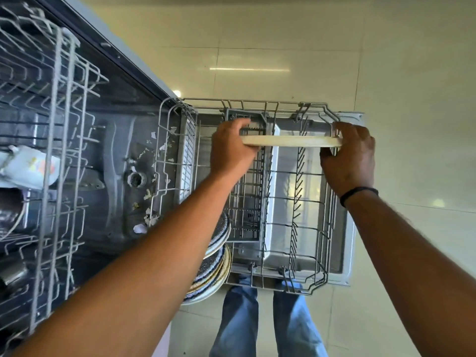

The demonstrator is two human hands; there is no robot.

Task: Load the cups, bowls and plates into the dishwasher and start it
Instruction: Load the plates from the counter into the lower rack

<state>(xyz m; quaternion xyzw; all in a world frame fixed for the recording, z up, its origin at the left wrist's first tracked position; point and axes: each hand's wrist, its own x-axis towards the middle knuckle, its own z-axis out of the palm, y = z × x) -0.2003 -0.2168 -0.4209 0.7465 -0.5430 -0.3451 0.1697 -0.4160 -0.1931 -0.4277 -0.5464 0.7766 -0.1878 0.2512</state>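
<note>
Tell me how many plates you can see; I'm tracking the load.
At least 3: one cream plate held edge-on by both hands over the lower rack, two patterned plates near its front-left; others may be hidden.

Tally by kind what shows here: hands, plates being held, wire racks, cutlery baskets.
Hands: 2, left hand and right hand, both gripping the plate
Cream plate, held edge-on: 1
Wire racks: 2, upper rack and lower rack
Cutlery basket: 1
Total: 6
</note>
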